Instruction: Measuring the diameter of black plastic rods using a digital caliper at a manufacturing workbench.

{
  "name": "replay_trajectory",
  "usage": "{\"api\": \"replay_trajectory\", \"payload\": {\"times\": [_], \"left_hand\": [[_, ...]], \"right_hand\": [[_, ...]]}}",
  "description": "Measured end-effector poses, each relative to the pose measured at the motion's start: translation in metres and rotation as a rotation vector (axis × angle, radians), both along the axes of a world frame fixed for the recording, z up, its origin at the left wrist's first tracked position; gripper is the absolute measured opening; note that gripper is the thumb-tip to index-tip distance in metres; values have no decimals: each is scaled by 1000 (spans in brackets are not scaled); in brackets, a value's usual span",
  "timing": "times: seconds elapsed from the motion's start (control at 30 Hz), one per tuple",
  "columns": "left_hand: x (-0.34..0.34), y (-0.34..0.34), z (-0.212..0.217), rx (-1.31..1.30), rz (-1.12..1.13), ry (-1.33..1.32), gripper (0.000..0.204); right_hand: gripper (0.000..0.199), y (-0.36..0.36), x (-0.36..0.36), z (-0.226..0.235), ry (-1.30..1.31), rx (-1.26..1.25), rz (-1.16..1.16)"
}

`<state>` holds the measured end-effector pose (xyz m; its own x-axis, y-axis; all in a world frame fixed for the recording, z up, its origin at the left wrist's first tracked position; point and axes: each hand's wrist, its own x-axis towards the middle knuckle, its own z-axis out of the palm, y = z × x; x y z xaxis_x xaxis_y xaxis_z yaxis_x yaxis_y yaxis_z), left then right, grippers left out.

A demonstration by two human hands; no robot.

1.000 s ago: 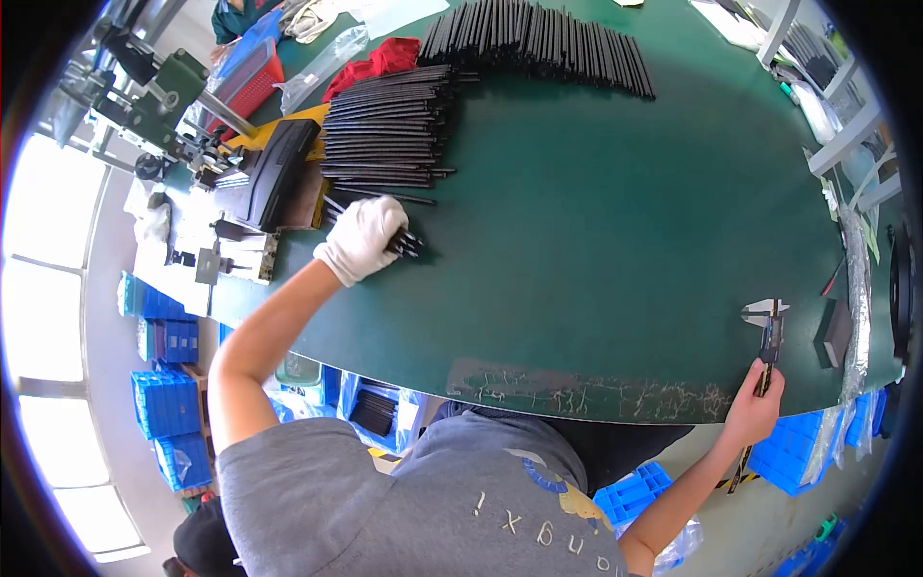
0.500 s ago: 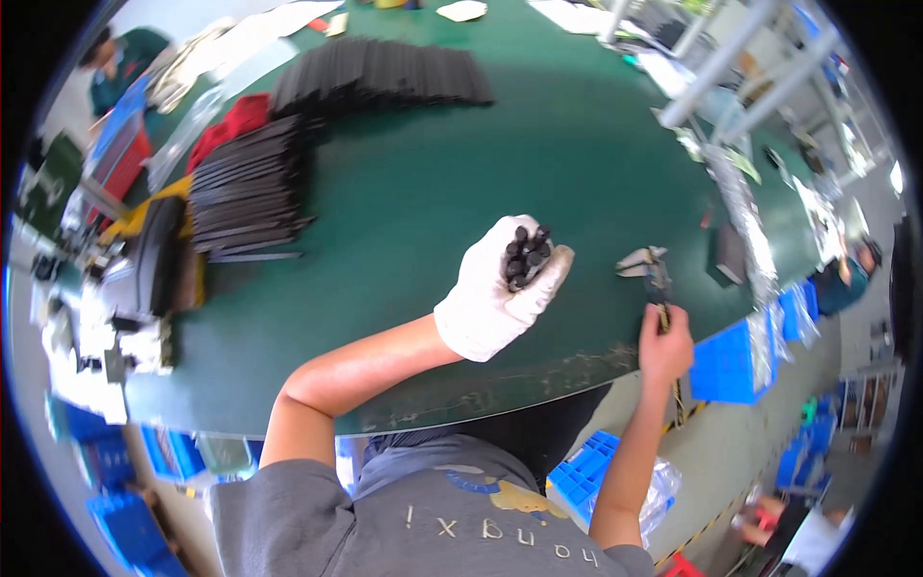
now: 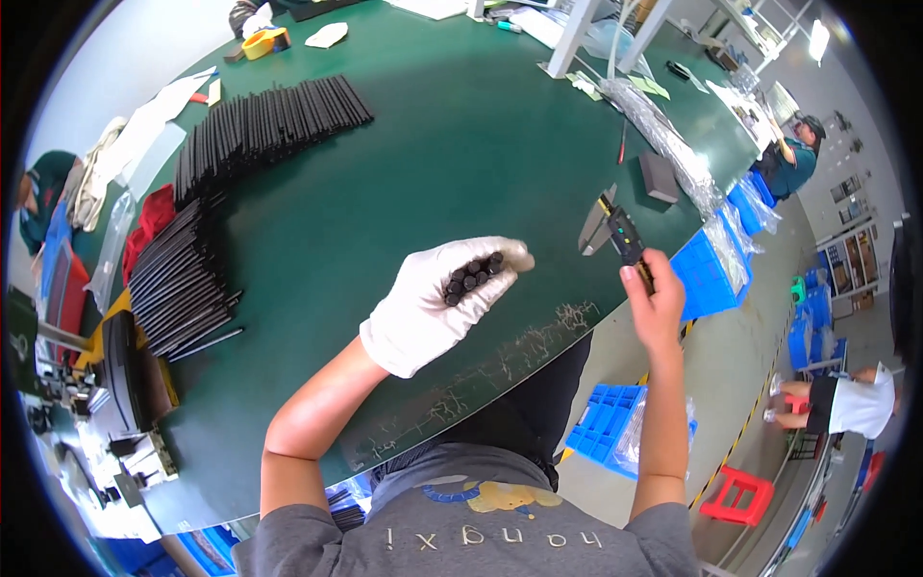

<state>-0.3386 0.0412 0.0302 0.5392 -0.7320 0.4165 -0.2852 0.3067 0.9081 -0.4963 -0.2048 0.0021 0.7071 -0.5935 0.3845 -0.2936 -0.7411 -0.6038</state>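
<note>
My left hand (image 3: pixel 423 303), in a white glove, is closed round a bundle of black rods (image 3: pixel 471 278), whose round ends face up out of the fist. Bare, my right hand (image 3: pixel 657 296) grips a black digital caliper (image 3: pixel 625 234), its metal jaws pointing to the far left over the table edge. Between the two hands is a gap, and the caliper touches no rod. Many more black rods lie in a far row (image 3: pixel 269 125) and in a second pile (image 3: pixel 183 279) at the left of the green table (image 3: pixel 404 154).
A grey block (image 3: pixel 659 178) and a long clear-wrapped bundle (image 3: pixel 663 135) lie at the right. Blue bins (image 3: pixel 707 274) stand beyond that edge. Yellow tape (image 3: pixel 264 43) sits at the far left, a red cloth (image 3: pixel 149 226) by the rods. Co-workers (image 3: pixel 796 159) sit at both sides.
The view has swung round to the right. My left hand still holds the rods, now with the fist tilted. The caliper has been raised in my right hand, its jaws turned upward.
</note>
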Motion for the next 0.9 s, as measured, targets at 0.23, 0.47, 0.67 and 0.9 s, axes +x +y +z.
{"api": "replay_trajectory", "payload": {"times": [0.23, 0.47, 0.67, 0.9], "left_hand": [[-2, -8, -6, -101, 130, -53, 20], [-21, -5, -1, -123, 157, 238, 17], [-21, -5, 3, -22, 144, 199, 17], [-21, -5, 5, -10, 106, 193, 19]], "right_hand": [[26, 29, 1, 53, -261, -202, 104], [33, 37, -8, 89, -131, -679, 158], [37, 36, -12, 95, -88, -738, 111], [44, 42, -11, 95, -63, -547, 64]]}}
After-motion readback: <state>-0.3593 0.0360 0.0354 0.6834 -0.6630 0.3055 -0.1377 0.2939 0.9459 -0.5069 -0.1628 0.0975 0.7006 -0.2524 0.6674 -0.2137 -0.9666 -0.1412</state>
